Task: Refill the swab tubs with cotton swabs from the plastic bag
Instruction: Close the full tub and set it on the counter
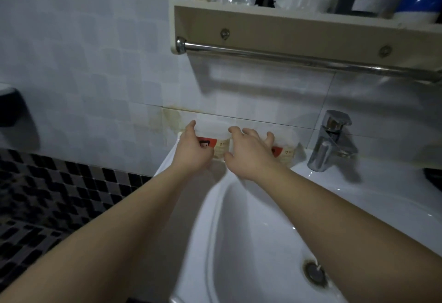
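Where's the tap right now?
Head view, right side: the tap stands on the sink rim, just right of the right-hand swab tub.

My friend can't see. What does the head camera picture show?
A person's left hand grips the left swab tub on the back rim of a white sink, while the right hand reaches beside it, fingers spread toward the right swab tub. A chrome faucet stands to the right.

White sink point(251, 231); black mosaic tiles point(47, 195); swab tubs point(221, 149) red-beige labelled; chrome tap point(330, 144).
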{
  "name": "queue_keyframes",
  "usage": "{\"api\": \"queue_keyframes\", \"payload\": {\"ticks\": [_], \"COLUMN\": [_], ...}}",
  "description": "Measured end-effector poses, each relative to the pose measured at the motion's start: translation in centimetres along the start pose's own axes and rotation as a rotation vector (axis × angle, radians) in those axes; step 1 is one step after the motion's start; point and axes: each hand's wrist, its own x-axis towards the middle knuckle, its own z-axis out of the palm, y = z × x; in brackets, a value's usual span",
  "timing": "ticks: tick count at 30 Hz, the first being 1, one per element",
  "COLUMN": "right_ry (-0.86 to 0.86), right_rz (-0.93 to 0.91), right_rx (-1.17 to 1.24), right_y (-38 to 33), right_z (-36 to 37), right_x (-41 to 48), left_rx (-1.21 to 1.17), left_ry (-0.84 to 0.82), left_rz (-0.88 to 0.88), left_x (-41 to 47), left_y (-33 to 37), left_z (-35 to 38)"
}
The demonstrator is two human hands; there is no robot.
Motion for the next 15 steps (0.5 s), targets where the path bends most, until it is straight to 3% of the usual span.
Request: {"api": "queue_keyframes", "payload": {"ticks": [9, 15], "right_ry": [0.176, 0.288], "right_rz": [-0.056, 0.088], "right_rx": [0.44, 0.616], "right_y": [-0.6, 1.2], "right_z": [-1.3, -2.9], "right_x": [-1.7, -4.6], "left_rx": [-0.075, -0.209], "left_ry": [0.046, -0.008], "left_rz": [0.014, 0.125], "left_x": [-1.0, -5.1], "left_y": [0.2, 3.7], "left_z": [0.1, 0.2]}}
